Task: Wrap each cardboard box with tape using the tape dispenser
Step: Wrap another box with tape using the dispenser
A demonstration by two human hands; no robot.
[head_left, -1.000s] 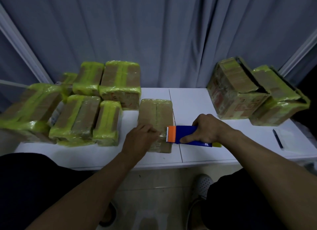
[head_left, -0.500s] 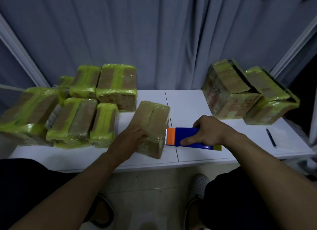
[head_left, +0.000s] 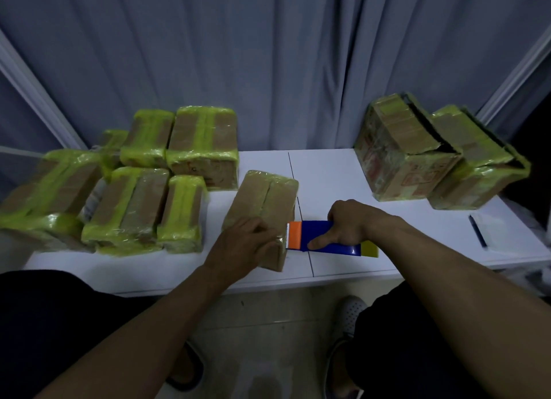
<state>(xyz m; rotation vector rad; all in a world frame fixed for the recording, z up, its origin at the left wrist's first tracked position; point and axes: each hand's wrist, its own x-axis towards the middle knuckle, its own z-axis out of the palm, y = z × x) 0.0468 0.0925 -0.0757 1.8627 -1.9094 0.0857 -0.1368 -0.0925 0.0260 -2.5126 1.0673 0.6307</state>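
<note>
A brown cardboard box (head_left: 265,196) wrapped in clear tape lies tilted on the white table (head_left: 328,172), its right side raised. My left hand (head_left: 241,243) holds its near end, fingers curled over the top edge. My right hand (head_left: 351,222) grips the blue tape dispenser (head_left: 319,234), whose orange toothed end (head_left: 293,234) touches the box's near right side. A yellowish roll of tape shows at the dispenser's right end.
Several boxes banded with yellow-green tape (head_left: 134,196) crowd the table's left side. Two larger boxes (head_left: 417,160) stand at the back right. A dark pen (head_left: 477,230) lies near the right edge. Grey curtains hang behind. My legs and shoes are below.
The box went from lying flat to tilted, its right side lifted by my left hand. The dispenser stayed against the box's near right side.
</note>
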